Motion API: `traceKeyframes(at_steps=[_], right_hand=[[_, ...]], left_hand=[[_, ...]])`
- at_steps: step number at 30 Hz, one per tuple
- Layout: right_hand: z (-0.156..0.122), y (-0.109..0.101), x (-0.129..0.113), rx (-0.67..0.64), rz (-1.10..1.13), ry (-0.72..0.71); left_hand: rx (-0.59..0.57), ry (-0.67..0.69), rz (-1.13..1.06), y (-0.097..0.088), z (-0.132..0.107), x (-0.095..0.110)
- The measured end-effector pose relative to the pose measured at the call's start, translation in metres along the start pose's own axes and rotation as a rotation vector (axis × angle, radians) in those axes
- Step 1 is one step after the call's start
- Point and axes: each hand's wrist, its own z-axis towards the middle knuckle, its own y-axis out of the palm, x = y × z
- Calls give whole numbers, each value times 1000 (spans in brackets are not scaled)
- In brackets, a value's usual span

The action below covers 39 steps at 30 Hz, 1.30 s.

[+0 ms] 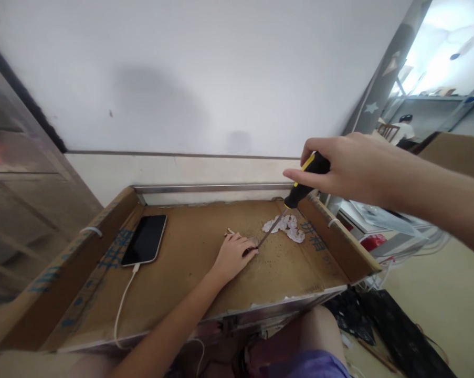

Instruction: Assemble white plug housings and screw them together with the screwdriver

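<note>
My right hand (335, 160) is wrapped round the black and yellow handle of a screwdriver (297, 194), raised above the cardboard surface. The screwdriver's thin shaft slants down to the left, and its tip meets the fingertips of my left hand (233, 255). My left hand rests low on the cardboard, thumb and fingers pinched round something small and dark that I cannot make out. Just beyond those fingers lies a small pale piece (230, 231). Crumpled whitish paper (286, 227) with dark specks lies behind the shaft, and dark crumbs are scattered near it.
A phone (145, 240) with a white cable (123, 304) plugged in lies at the left of the cardboard tray (189, 273). Raised cardboard sides flank it, with a white wall behind. Black plastic bags (353, 315) lie on the floor at right. A person (405, 128) sits far back.
</note>
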Motion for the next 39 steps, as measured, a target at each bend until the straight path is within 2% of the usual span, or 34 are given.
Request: traceKeyframes(at_steps=[4, 5, 6, 8, 9, 10, 14, 15, 20, 21, 24, 26, 30, 32, 35, 36, 39], right_hand=[[3, -6, 0, -347, 229, -34], [5, -6, 1, -364, 210, -18], [9, -6, 0, -326, 163, -4], [18, -5, -2, -165, 60, -1], [23, -4, -4, -119, 41, -9], [28, -4, -7, -129, 55, -15], [43, -9, -15, -465, 229, 0], [45, -9, -16, -484, 220, 18], [46, -4, -9, -269, 90, 35], [45, -3, -8, -284, 129, 18], [42, -4, -8, -451, 280, -3], [38, -5, -10, -478, 256, 25], [31, -6, -15, -212, -3, -60], [31, -7, -16, -281, 19, -89], [34, -10, -17, -505, 107, 5], [35, -11, -18, -516, 96, 50], [36, -14, -18, -404, -20, 111]], left_hand=[[14, 1, -9, 0, 0, 1], [13, 0, -8, 0, 0, 1], [9, -2, -7, 0, 0, 1], [7, -2, -3, 0, 0, 0], [11, -2, -4, 0, 0, 0], [16, -3, -7, 1, 0, 0], [14, -18, -29, 0, -1, -1], [9, -23, -33, -1, -1, -1], [-4, -27, -38, -5, -1, 3], [-4, -26, -31, -5, -2, 3], [4, -23, -18, -2, -1, 1], [11, -21, -16, 0, -1, 0], [10, -22, -12, 2, 0, -1], [13, -21, -11, 2, 0, -1], [18, -18, -20, 1, -1, -1], [18, -18, -22, 1, -1, -1], [15, -18, -14, 2, 0, -1]])
